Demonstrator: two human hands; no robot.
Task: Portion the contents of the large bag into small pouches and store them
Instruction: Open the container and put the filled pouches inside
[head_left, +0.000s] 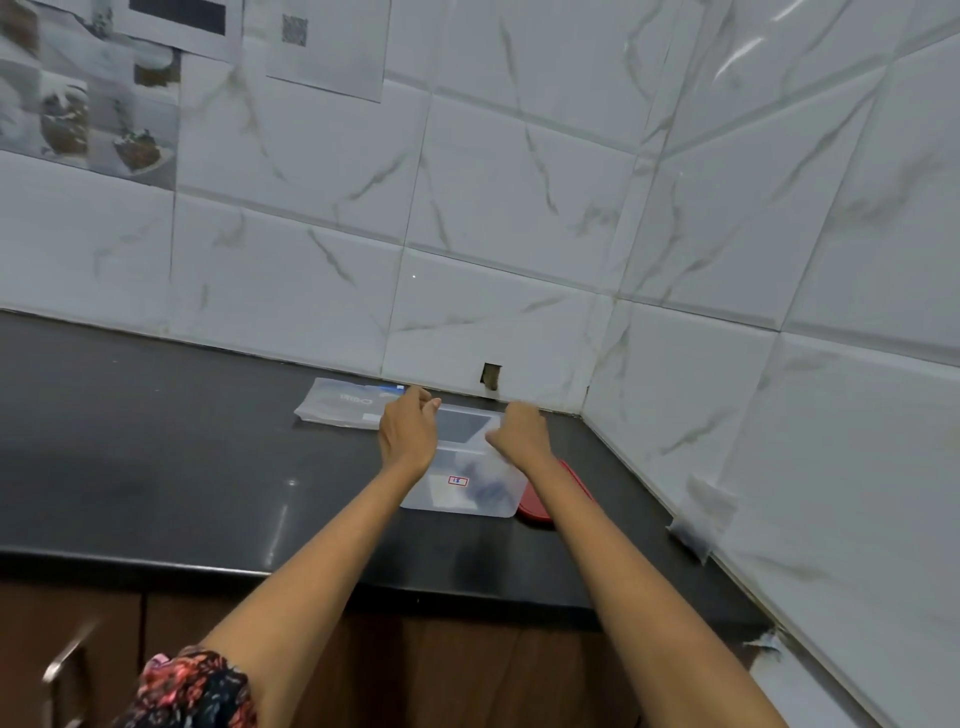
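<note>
Both hands, left (408, 428) and right (522, 431), are pinching a clear pouch (462, 423) with curled fingers over a tub (467, 483) near the counter's (156, 457) back right corner.

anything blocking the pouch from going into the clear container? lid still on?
Nothing visible blocks it. Both hands, left hand and right hand, pinch the small clear pouch right above the clear plastic container. The container is open; its red lid lies beside it on the right, on the black countertop.
</note>
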